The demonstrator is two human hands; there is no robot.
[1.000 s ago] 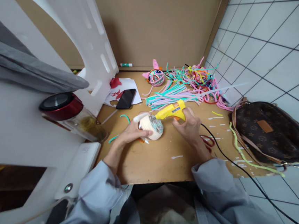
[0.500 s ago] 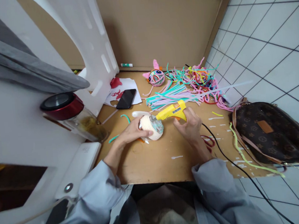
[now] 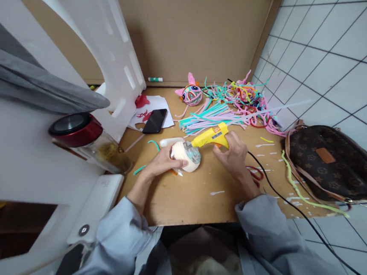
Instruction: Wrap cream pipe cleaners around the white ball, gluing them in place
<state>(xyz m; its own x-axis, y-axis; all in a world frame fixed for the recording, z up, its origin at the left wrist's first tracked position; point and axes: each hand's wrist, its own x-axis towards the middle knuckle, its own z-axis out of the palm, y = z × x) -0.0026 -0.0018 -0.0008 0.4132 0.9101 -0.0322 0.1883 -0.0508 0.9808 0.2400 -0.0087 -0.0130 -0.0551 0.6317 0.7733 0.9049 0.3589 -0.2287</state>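
My left hand is closed around a small round craft piece, with a cream band around it and a clear, greenish-white end facing right. In my right hand is a yellow hot glue gun, its nozzle tip against or just over the piece's clear end. A long translucent glue stick juts from the gun's back, and a black cord trails from its grip. Behind the craft piece lies a white rounded object, partly hidden. Red-handled scissors lie beside my right wrist, partly covered by it.
Pipe cleaners lie bundled at the back, beside a tangled heap and a decorated ball with eyes. A phone rests on paper. A glass bottle stands left; a brown handbag sits right.
Hardly anything differs. Both hands, the craft piece and the glue gun hold nearly the same place; the white rounded object behind has shifted slightly left.
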